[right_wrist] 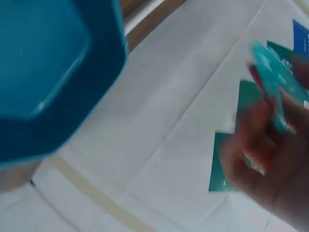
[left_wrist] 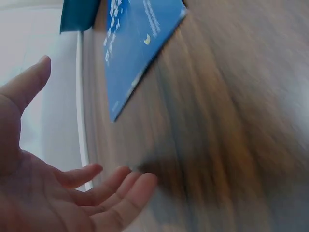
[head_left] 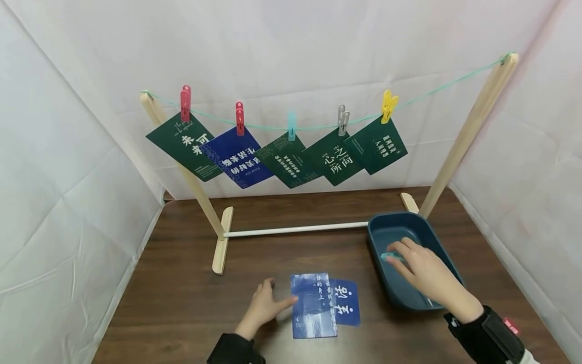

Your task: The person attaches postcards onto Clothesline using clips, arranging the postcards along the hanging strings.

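My right hand (head_left: 423, 270) pinches a light blue clothespin (right_wrist: 275, 77) between thumb and fingers, over the dark blue bin (head_left: 395, 221). In the right wrist view this hand is blurred. On the table, my left hand (head_left: 263, 307) is spread with its palm bare, the thumb tip right at the left edge of a blue card (head_left: 313, 318). Half under that card lies a second blue card (head_left: 349, 303) with white characters. The left wrist view shows the loose fingers (left_wrist: 137, 191) over the wood, apart from the card.
A green line (head_left: 447, 86) runs between two wooden posts (head_left: 470, 134), joined below by a white bar (head_left: 295, 229). Several green and blue cards hang from it by red, blue, grey and yellow clothespins (head_left: 388, 107). White cloth (head_left: 291, 45) surrounds the brown table (head_left: 182, 303).
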Tool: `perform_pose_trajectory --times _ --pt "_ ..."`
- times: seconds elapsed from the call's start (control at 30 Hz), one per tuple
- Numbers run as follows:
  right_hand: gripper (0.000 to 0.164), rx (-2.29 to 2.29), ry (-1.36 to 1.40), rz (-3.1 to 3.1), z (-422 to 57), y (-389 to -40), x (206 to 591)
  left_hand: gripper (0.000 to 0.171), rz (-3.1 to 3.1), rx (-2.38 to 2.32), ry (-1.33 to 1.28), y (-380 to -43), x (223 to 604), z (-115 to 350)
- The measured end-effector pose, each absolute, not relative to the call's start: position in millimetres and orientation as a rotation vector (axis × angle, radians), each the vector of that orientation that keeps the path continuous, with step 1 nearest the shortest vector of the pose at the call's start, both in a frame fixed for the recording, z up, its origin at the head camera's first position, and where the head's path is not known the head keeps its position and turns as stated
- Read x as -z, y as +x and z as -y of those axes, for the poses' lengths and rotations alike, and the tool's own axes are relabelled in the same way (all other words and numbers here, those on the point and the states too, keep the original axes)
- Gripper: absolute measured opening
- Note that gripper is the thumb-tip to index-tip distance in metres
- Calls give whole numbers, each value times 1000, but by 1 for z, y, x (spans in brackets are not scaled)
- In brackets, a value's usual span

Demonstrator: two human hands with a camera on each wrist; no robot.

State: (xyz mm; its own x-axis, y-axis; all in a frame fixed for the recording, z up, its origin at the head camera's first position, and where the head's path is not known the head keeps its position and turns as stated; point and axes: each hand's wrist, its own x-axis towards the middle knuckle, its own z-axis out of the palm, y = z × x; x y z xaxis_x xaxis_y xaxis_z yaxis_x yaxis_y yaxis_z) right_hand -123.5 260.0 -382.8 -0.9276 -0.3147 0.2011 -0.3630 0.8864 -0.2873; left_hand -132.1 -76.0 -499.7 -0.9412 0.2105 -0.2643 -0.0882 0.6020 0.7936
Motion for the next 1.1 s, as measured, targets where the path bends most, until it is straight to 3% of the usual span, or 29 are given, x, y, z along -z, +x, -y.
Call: perform_pose_trajectory --times 0.2,0.33,0.43,0.6,0.9,1.1 --pt "23 -731 260 2665 -245 -129 375 96 -2526 -1225 65 -154 497 54" --pt "30 -910 74 2626 -239 -126 371 106 -2639 -1018 12 -151 508 32" --pt "26 -902 100 2603 -236 -124 370 107 -2695 -905 -43 -146 515 21" --pt "16 -824 281 2502 -231 -128 373 87 -2774 -891 -103 -150 516 18" --pt "33 -824 192 2563 -228 -124 369 48 -2660 -1150 51 -164 519 45" --pt "35 -759 276 2671 -231 -127 368 40 -2133 -1568 -21 -175 513 67"
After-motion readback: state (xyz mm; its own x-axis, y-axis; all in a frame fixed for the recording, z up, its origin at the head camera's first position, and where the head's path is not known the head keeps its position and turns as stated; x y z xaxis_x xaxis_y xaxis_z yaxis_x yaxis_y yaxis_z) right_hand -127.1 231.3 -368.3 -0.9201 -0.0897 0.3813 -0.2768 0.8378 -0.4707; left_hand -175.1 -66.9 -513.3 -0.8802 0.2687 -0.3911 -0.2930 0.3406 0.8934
